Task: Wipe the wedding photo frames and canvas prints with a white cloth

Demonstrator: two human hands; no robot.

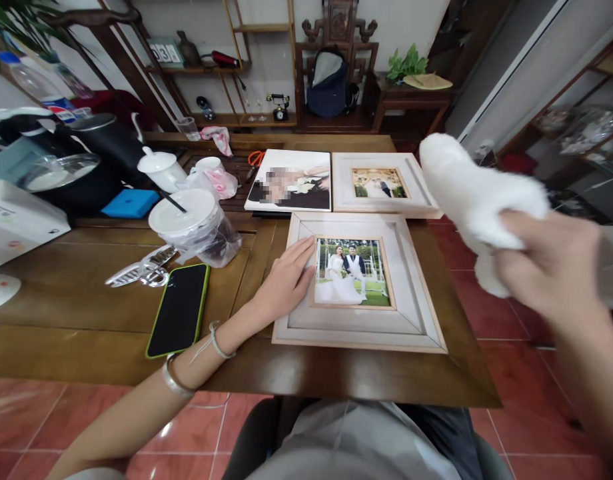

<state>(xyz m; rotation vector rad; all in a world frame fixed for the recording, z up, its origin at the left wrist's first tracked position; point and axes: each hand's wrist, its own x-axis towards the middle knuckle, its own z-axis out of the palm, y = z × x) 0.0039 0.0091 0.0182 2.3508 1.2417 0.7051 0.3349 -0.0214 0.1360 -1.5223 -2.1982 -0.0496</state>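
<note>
A whitewashed picture frame (pixel 406 313) with a wedding photo lies flat on the wooden table (pixel 86 293) in front of me. My left hand (pixel 286 283) rests flat on the frame's left border, fingers stretched out and open. My right hand (pixel 551 267) is raised to the right of the table, above the floor, and is closed on a white fluffy cloth (pixel 474 193). The cloth hangs in the air, apart from the frame.
Behind the near frame lie a second white frame (pixel 416 193) and a frameless photo print (pixel 289 180). A phone in a green case (pixel 179 310), a metal hair clip (pixel 141 272), a bagged drink cup (pixel 196 230), a white pitcher (pixel 161 170) and kettles stand at left.
</note>
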